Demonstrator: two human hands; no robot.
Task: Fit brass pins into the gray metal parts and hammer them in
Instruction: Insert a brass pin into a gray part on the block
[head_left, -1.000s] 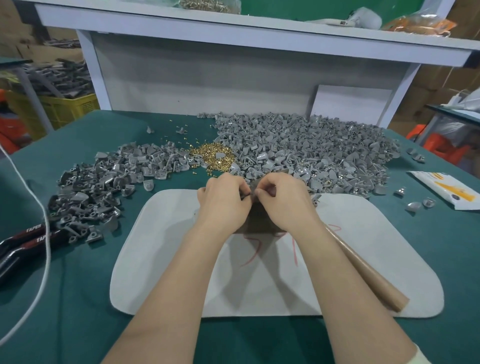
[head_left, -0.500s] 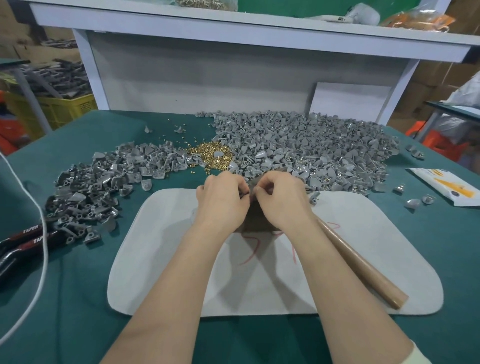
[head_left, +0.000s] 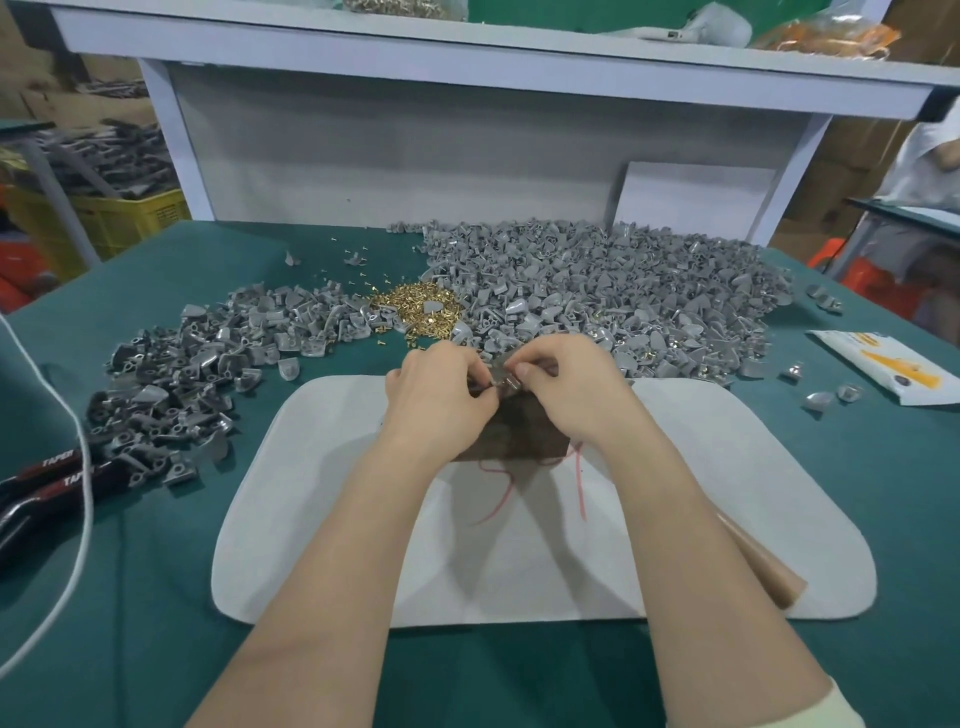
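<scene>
— What have your hands got?

— My left hand (head_left: 436, 400) and right hand (head_left: 566, 389) are drawn close together, fingers curled, both pinching one small gray part (head_left: 501, 378) between the fingertips. Whether a pin sits in it I cannot tell; my fingers cover it.

— Where is that, exactly?

— Just above a dark brown block (head_left: 519, 441) at the far edge of the white mat (head_left: 311, 519), which lies flat on the green bench (head_left: 156, 649).

— And the stock?

— The brass pins (head_left: 415, 312) are a little heap just beyond my left hand. To its right spreads the big pile of gray parts (head_left: 623, 296); to its left a smaller pile (head_left: 208, 374) trails toward the bench edge.

— Any tools?

— A wooden handle (head_left: 763, 571) lies on the mat's right side, partly under my right forearm; its head is hidden. Red-and-black pliers (head_left: 47, 478) lie at the far left, with a white cord (head_left: 72, 519) crossing them.
</scene>
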